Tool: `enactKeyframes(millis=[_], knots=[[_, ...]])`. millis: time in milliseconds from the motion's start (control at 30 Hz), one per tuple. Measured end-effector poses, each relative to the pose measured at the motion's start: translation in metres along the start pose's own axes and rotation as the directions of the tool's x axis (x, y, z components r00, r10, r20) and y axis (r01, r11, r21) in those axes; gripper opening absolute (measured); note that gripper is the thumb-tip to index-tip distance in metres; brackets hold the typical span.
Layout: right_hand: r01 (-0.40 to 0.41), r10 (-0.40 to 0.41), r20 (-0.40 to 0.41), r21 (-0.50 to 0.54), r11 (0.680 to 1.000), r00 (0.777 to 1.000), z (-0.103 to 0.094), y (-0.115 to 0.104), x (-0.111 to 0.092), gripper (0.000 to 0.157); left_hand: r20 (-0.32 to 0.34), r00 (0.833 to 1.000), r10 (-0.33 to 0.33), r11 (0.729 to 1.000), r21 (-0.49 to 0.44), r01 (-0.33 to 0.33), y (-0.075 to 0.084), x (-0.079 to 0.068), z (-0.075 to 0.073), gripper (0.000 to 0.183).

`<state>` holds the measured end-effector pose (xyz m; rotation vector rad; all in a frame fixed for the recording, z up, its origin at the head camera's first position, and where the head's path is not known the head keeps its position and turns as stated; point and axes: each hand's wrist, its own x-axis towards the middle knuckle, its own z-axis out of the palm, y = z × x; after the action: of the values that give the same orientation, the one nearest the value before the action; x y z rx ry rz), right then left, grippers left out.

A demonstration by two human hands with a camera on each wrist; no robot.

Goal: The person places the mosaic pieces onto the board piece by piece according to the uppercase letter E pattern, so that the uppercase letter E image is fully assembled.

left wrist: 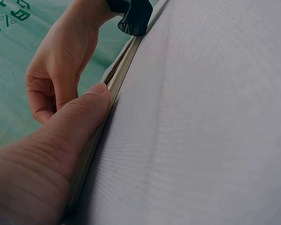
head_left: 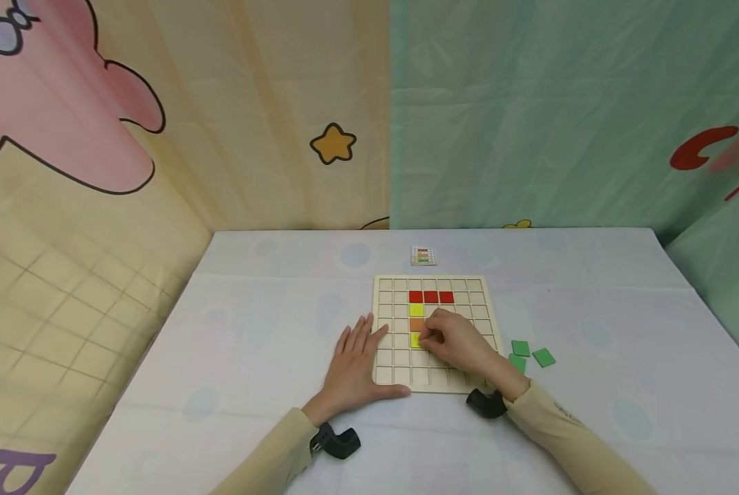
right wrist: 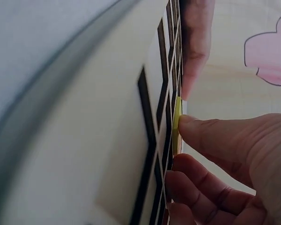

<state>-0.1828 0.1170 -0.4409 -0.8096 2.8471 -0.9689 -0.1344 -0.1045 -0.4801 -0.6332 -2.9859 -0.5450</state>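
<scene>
A pale wooden grid board (head_left: pixel 401 357) lies on the table. My right hand (head_left: pixel 458 340) is over its middle, pinching a yellow tile (head_left: pixel 415 340) between thumb and fingers at a grid square; the right wrist view shows the thumb (right wrist: pixel 192 126) against that tile's edge. Above it in the same column are an orange tile (head_left: pixel 416 324) and another yellow tile (head_left: pixel 416 310). Three red tiles (head_left: pixel 431 297) form a row at the top. With fingers spread, my left hand (head_left: pixel 353 368) rests along the board's left side, thumb on the near edge.
Three green tiles (head_left: pixel 544 357) lie right of the board, one partly behind my right wrist. A small card (head_left: pixel 423 256) with a coloured grid pattern sits beyond the board. Printed curtains (head_left: pixel 517 124) hang behind the white-covered table (head_left: pixel 270 309).
</scene>
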Motion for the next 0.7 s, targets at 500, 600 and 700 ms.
enactKeyframes(millis=[500,600,700], knots=[[0.096,-0.129,0.163,0.194,0.976,0.978,-0.025,0.024,-0.028,0.019,-0.004,1.0,0.001,1.0,0.009,-0.001,0.0,-0.001,0.001,0.111],[0.127,-0.164,0.134,0.249,0.96,0.977,-0.037,0.035,-0.038,0.019,-0.007,1.0,0.003,1.0,0.008,-0.003,0.0,-0.001,0.001,0.111],[0.092,-0.12,0.102,0.241,0.966,0.988,-0.05,0.045,-0.048,0.021,-0.011,1.0,0.002,1.0,0.006,-0.002,0.0,-0.001,0.001,0.111]])
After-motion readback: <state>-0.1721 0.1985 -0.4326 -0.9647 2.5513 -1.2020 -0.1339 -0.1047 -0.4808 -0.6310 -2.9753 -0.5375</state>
